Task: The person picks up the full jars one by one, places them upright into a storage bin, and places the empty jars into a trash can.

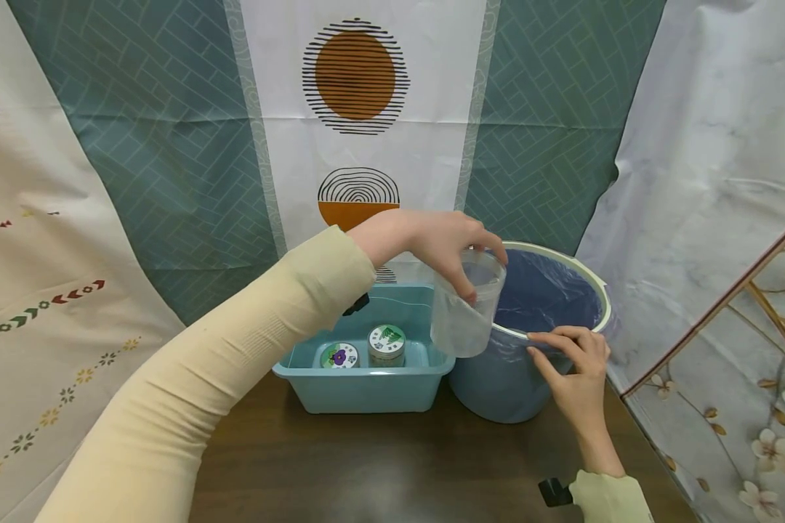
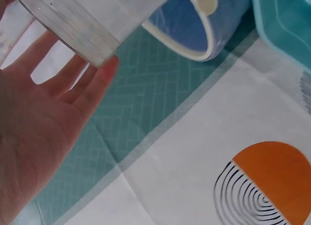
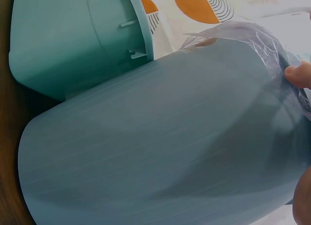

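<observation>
My left hand (image 1: 441, 243) holds a clear plastic jar (image 1: 458, 330) by its upper edge, fingers and thumb spread around the rim. The jar hangs slightly tilted between the blue-green basin and the trash can. In the left wrist view the see-through jar (image 2: 82, 25) shows nothing distinct inside. My right hand (image 1: 578, 363) pinches the near rim of the blue trash can (image 1: 504, 385) between thumb and fingers. A thin clear bin liner (image 3: 269, 47) folds over that rim beneath a pale ring (image 1: 592, 280).
Left of the trash can, a blue-green basin (image 1: 366, 392) stands on the dark wooden table (image 1: 366, 465). Two round lidded tins sit in it, one with a purple flower (image 1: 340, 356) and one with a green plant (image 1: 387, 345). Patterned cloths (image 1: 530, 131) hang behind.
</observation>
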Demonstrator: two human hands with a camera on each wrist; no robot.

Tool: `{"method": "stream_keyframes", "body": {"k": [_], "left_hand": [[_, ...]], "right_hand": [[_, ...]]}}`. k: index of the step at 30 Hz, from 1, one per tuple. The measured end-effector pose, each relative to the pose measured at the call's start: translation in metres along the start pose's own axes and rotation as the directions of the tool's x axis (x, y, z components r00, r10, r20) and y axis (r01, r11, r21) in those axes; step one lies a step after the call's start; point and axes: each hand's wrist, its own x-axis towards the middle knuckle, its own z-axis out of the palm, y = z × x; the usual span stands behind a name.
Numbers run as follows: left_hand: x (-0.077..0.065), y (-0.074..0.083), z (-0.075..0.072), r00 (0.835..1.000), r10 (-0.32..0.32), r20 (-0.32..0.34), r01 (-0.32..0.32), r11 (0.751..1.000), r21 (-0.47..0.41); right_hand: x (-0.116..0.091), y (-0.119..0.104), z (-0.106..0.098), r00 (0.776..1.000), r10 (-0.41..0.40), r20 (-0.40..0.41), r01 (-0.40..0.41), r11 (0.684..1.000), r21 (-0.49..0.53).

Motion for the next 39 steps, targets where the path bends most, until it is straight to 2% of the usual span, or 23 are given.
{"method": "stream_keyframes", "body": {"k": [7,16,19,24,27,31,34,39], "left_hand": [[0.007,-0.003,-0.02,0.999,-0.037,-0.033,0.038,0.999,0.032],[0.025,-0.014,-0.027,0.992,-0.041,-0.121,0.046,0.998,0.043],[0.032,-0.018,-0.026,0.99,-0.044,-0.138,0.049,0.998,0.033],[0.043,-0.024,-0.022,0.986,-0.099,-0.134,0.097,0.995,-0.018],[0.05,-0.028,-0.017,0.982,-0.13,-0.137,0.123,0.991,-0.056],[0.059,-0.035,-0.008,0.978,-0.147,-0.149,0.134,0.987,-0.094],[0.064,-0.04,-0.002,0.975,-0.151,-0.164,0.133,0.985,-0.114],[0.067,-0.047,0.008,0.967,-0.173,-0.187,0.148,0.979,-0.142]], "right_hand": [[0.007,-0.019,0.001,1.0,-0.002,0.0,0.002,1.0,0.009],[0.008,-0.016,-0.001,1.0,-0.007,-0.003,0.007,1.0,0.006],[0.009,-0.016,-0.002,1.0,-0.01,0.0,0.01,1.0,0.0],[0.007,-0.016,-0.001,1.0,-0.013,0.009,0.013,1.0,-0.007],[0.003,-0.008,-0.001,1.0,-0.007,0.007,0.007,1.0,-0.016],[0.005,-0.012,-0.002,1.0,-0.005,0.008,0.005,1.0,-0.024],[0.009,-0.021,-0.002,1.0,-0.012,0.008,0.012,1.0,-0.016],[0.009,-0.022,-0.001,1.0,-0.023,0.012,0.023,1.0,-0.009]]}}
